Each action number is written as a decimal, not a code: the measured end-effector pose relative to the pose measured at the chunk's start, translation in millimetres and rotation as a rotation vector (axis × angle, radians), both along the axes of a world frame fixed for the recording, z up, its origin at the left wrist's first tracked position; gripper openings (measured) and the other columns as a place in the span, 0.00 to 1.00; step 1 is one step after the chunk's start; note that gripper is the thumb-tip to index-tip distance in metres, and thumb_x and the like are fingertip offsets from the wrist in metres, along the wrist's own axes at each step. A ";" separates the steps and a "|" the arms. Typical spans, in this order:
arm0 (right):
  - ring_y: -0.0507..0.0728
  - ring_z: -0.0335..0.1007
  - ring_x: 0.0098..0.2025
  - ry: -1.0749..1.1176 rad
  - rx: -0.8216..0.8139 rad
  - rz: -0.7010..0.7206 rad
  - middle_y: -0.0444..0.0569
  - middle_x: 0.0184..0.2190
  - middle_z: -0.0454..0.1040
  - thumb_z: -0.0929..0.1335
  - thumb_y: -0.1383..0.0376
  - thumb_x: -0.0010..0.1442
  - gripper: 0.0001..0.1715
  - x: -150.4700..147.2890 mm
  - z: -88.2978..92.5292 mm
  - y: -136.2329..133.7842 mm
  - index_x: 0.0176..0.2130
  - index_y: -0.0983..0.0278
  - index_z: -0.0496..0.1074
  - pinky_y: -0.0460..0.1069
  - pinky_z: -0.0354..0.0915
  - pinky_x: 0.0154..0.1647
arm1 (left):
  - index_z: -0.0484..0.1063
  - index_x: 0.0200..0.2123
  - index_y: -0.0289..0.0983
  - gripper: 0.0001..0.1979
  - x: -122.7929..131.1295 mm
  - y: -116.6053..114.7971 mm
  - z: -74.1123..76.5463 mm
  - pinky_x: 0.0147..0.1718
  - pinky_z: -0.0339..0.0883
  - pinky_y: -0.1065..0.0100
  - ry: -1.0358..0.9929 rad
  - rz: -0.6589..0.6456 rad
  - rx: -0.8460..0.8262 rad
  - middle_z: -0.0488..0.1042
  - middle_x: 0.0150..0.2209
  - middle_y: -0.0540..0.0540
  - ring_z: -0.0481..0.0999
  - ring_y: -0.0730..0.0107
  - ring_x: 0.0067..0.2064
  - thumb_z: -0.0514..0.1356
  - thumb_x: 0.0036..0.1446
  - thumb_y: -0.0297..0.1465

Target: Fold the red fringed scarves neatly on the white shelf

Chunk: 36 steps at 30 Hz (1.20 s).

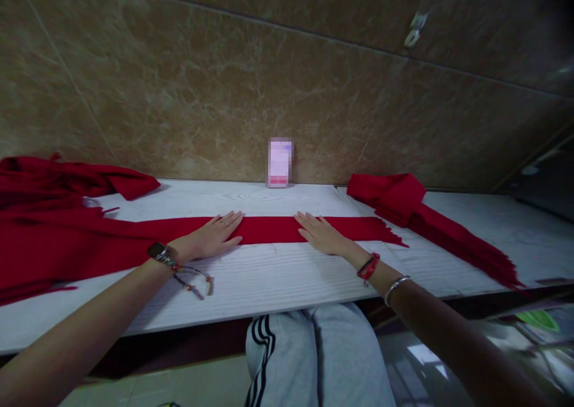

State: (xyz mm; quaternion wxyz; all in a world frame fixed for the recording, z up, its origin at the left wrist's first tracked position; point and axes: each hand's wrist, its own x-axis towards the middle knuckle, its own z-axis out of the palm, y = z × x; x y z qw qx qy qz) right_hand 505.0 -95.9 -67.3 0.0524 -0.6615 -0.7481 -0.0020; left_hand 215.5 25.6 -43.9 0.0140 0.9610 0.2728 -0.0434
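A long red fringed scarf (271, 230) lies flat in a narrow strip across the white table. My left hand (214, 235) rests palm down on its left part, fingers outstretched. Further right, my right hand (321, 233) presses flat on the same strip with fingers extended, near the fringed end. Bare red cloth shows between the two hands. Toward the left the strip widens into a loose spread of red fabric (67, 248). Whether that spread is all one piece I cannot tell.
A folded red scarf (403, 201) with fringe lies at the right. Bunched red cloth (103, 177) sits at the back left. A blurred-out phone-like object (280, 163) leans against the brown tiled wall (201, 96). The white table (251, 281) ends just before my knees.
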 end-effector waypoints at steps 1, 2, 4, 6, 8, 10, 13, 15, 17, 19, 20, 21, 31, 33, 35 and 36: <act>0.61 0.41 0.64 -0.014 0.005 -0.044 0.54 0.64 0.47 0.50 0.57 0.64 0.31 18.4 -2.7 -6.9 0.63 0.65 0.48 0.63 0.45 0.60 | 0.41 0.63 0.28 0.35 0.0 -0.5 1.0 0.60 0.38 0.58 -0.001 0.000 -0.005 0.40 0.65 0.37 0.39 0.60 0.65 0.38 0.61 0.45; 0.61 0.42 0.64 -0.025 0.011 -0.086 0.54 0.64 0.48 0.50 0.57 0.64 0.31 37.1 -5.5 -14.1 0.63 0.65 0.48 0.63 0.46 0.60 | 0.41 0.63 0.27 0.35 -0.1 -0.6 1.6 0.60 0.38 0.58 -0.005 -0.002 -0.009 0.40 0.65 0.36 0.40 0.60 0.65 0.38 0.61 0.45; 0.61 0.44 0.64 -0.047 0.033 -0.182 0.53 0.63 0.49 0.49 0.57 0.64 0.31 73.6 -11.2 -28.9 0.63 0.63 0.48 0.64 0.48 0.59 | 0.41 0.63 0.28 0.35 -0.5 0.1 1.4 0.60 0.39 0.57 -0.011 -0.008 -0.011 0.40 0.65 0.36 0.40 0.59 0.65 0.38 0.61 0.45; 0.62 0.44 0.64 -0.078 0.040 -0.272 0.53 0.63 0.51 0.49 0.57 0.64 0.31 106.3 -15.5 -43.0 0.63 0.63 0.49 0.64 0.48 0.59 | 0.41 0.63 0.28 0.34 -0.8 2.0 -0.3 0.60 0.40 0.56 -0.020 -0.013 -0.008 0.41 0.65 0.37 0.41 0.58 0.65 0.39 0.60 0.45; 0.62 0.45 0.63 -0.096 0.018 -0.365 0.55 0.63 0.51 0.48 0.58 0.63 0.31 132.2 -17.6 -54.0 0.62 0.65 0.50 0.63 0.49 0.59 | 0.41 0.63 0.29 0.35 -0.9 4.2 -2.2 0.60 0.40 0.56 -0.026 -0.013 -0.006 0.41 0.65 0.37 0.41 0.58 0.65 0.39 0.60 0.45; 0.63 0.47 0.63 -0.107 -0.006 -0.444 0.56 0.62 0.52 0.49 0.58 0.63 0.31 147.7 -16.8 -59.2 0.62 0.65 0.52 0.64 0.49 0.59 | 0.41 0.63 0.29 0.35 -0.7 5.8 -3.0 0.60 0.40 0.57 -0.023 -0.012 -0.008 0.40 0.65 0.37 0.42 0.58 0.65 0.39 0.60 0.46; 0.65 0.44 0.63 -0.115 0.013 -0.492 0.57 0.62 0.52 0.49 0.57 0.63 0.32 144.9 -10.3 -52.0 0.61 0.67 0.53 0.66 0.47 0.59 | 0.41 0.64 0.29 0.35 -0.1 5.2 -0.9 0.60 0.40 0.58 -0.006 -0.005 -0.015 0.40 0.65 0.37 0.41 0.59 0.65 0.39 0.61 0.46; 0.64 0.40 0.64 -0.087 0.057 -0.442 0.57 0.63 0.49 0.48 0.56 0.64 0.33 122.5 -1.8 -37.8 0.62 0.68 0.52 0.66 0.44 0.60 | 0.41 0.63 0.29 0.34 0.1 3.0 1.6 0.60 0.39 0.58 0.005 0.006 -0.020 0.40 0.65 0.37 0.40 0.60 0.65 0.39 0.61 0.46; 0.62 0.37 0.65 -0.008 0.089 -0.303 0.58 0.64 0.47 0.47 0.55 0.64 0.34 84.5 9.6 -19.1 0.62 0.69 0.49 0.65 0.43 0.61 | 0.41 0.63 0.29 0.34 0.1 0.6 3.5 0.60 0.39 0.59 0.013 0.015 -0.022 0.40 0.65 0.37 0.40 0.60 0.65 0.39 0.61 0.46; 0.62 0.37 0.65 0.068 0.077 -0.124 0.57 0.64 0.45 0.48 0.51 0.64 0.35 36.0 22.3 0.9 0.63 0.67 0.48 0.65 0.41 0.61 | 0.41 0.63 0.30 0.34 -0.1 -0.7 4.1 0.60 0.39 0.59 0.010 0.011 -0.019 0.40 0.65 0.37 0.40 0.61 0.65 0.39 0.61 0.46; 0.61 0.36 0.65 0.094 0.076 -0.035 0.56 0.64 0.45 0.48 0.50 0.64 0.36 10.3 28.1 10.7 0.63 0.67 0.48 0.64 0.41 0.61 | 0.40 0.64 0.30 0.34 -0.1 -0.9 3.8 0.60 0.39 0.59 0.003 0.006 -0.017 0.40 0.65 0.37 0.40 0.61 0.65 0.39 0.61 0.46; 0.61 0.37 0.65 0.104 0.064 0.049 0.57 0.64 0.46 0.49 0.50 0.63 0.36 -14.8 32.8 19.9 0.63 0.67 0.49 0.64 0.41 0.61 | 0.40 0.63 0.30 0.34 0.0 -0.5 3.1 0.60 0.40 0.59 -0.007 0.002 -0.017 0.40 0.65 0.37 0.40 0.61 0.65 0.39 0.61 0.47; 0.63 0.38 0.65 0.046 -0.026 0.210 0.63 0.64 0.45 0.52 0.54 0.64 0.36 -99.1 14.2 51.3 0.62 0.75 0.47 0.63 0.41 0.62 | 0.42 0.63 0.30 0.35 2.8 6.9 -5.1 0.60 0.39 0.59 0.006 0.016 -0.035 0.41 0.65 0.37 0.40 0.59 0.65 0.40 0.60 0.47; 0.62 0.39 0.65 0.030 -0.019 0.179 0.62 0.64 0.46 0.51 0.53 0.64 0.36 -79.3 9.4 42.4 0.62 0.74 0.47 0.63 0.42 0.62 | 0.41 0.63 0.30 0.35 2.4 5.1 -2.8 0.60 0.39 0.59 0.016 0.010 -0.042 0.41 0.65 0.37 0.40 0.60 0.65 0.39 0.60 0.47; 0.62 0.40 0.65 0.010 -0.004 0.130 0.61 0.64 0.46 0.51 0.53 0.64 0.36 -53.3 5.4 30.5 0.63 0.73 0.47 0.63 0.43 0.61 | 0.41 0.63 0.30 0.35 1.7 3.2 -0.3 0.60 0.39 0.60 0.008 0.001 -0.045 0.40 0.65 0.38 0.40 0.60 0.65 0.39 0.60 0.47; 0.61 0.40 0.65 -0.001 0.009 0.102 0.61 0.63 0.47 0.51 0.52 0.64 0.36 -38.7 3.3 23.8 0.63 0.72 0.47 0.62 0.43 0.61 | 0.41 0.63 0.31 0.35 1.4 2.6 0.7 0.60 0.39 0.60 0.001 -0.003 -0.046 0.40 0.65 0.38 0.40 0.61 0.65 0.39 0.60 0.47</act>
